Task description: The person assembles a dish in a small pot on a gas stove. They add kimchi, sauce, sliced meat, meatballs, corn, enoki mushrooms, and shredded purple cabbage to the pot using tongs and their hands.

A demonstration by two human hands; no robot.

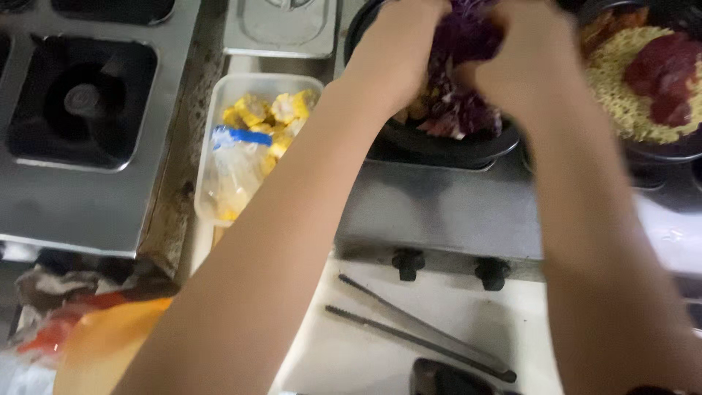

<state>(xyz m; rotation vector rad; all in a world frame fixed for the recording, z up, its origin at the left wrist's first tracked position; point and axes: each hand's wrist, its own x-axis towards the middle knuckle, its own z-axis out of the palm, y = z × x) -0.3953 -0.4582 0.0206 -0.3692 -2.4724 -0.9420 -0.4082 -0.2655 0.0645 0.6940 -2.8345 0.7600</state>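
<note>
Both hands meet over a black pan [446, 143] at the far middle of the scene. The left hand [391, 55] and the right hand [523, 62] have their fingers curled in around a bunch of purple cabbage [464, 36], gripping it from either side just above the pan; the picture is blurred there, so how tightly each finger presses is hard to tell. More purple shreds [461, 117] lie in the pan below, against its near rim.

Room around the hands is tight. Just to the right, a second dark pan [658, 150] holds yellow noodles [621, 88] with a red sauce [669, 73] on top, its rim close to the right forearm. To the left, a clear plastic tub [219, 102] of yellow corn pieces [274, 110] with a plastic bag [234, 172] in it sits near the left forearm. Behind the tub stands a lidded steel container [281, 29].

The pans rest on a steel stove [439, 208] with two black knobs [408, 263] on its near edge. Near of it, the pale worktop [351, 358] carries long metal tongs [417, 329] lying slantwise, and a dark object at the near edge. At far left is a steel unit with a square burner well [84, 99]; below it lie crumpled cloths [58, 289] and an orange bag [102, 344].
</note>
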